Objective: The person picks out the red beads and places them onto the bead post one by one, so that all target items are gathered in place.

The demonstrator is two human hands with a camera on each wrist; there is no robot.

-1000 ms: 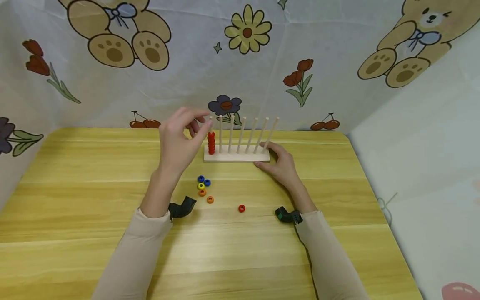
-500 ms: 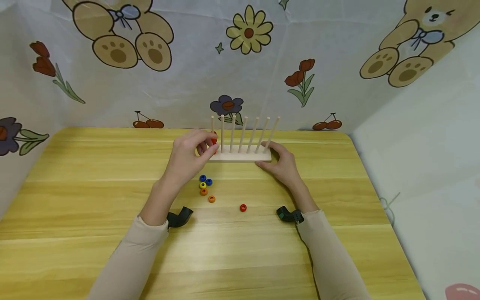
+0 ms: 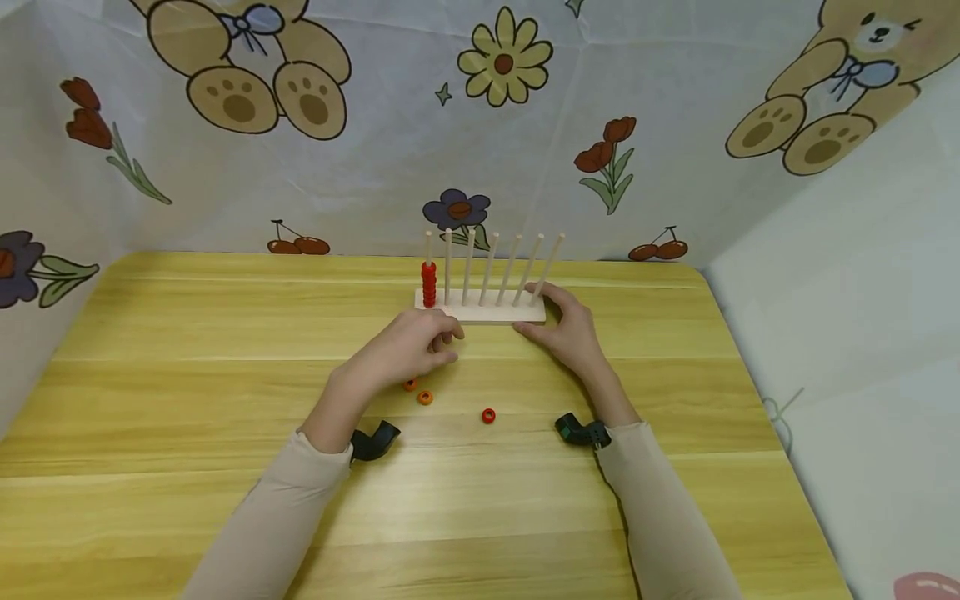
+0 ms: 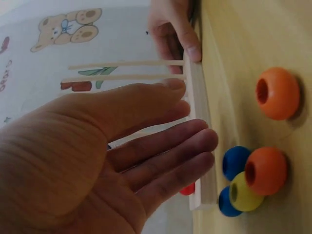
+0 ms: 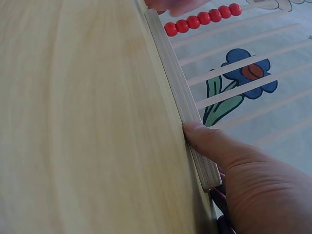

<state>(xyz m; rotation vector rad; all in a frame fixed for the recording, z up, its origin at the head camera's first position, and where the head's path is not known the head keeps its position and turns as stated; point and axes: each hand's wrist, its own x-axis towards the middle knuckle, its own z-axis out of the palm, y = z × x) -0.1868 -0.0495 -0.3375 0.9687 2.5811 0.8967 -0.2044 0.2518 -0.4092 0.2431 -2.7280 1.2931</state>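
A wooden peg rack [image 3: 487, 313] stands near the back of the table, its pegs upright in a row. Red beads [image 5: 204, 18] are stacked on its leftmost peg. My right hand [image 3: 566, 329] grips the rack's right end, thumb along the front edge. My left hand [image 3: 408, 346] hovers just in front of the rack's left part, fingers loosely bent and holding nothing. Near it, in the left wrist view, lie a yellow bead [image 4: 240, 197], two blue beads [image 4: 236, 162] and two orange beads [image 4: 279, 93]. The head view hides the blue and yellow ones behind that hand.
One loose red bead [image 3: 489, 416] lies on the wooden table [image 3: 480, 517], between the two forearms. Behind the table hangs a white cloth [image 3: 375, 167] printed with bears and flowers. A dark camera mount [image 3: 375, 442] sits at the left wrist, another [image 3: 581, 430] at the right.
My left hand went from the top of the leftmost peg down along the red beads, then away toward the loose beads. My right hand has kept its hold on the rack.
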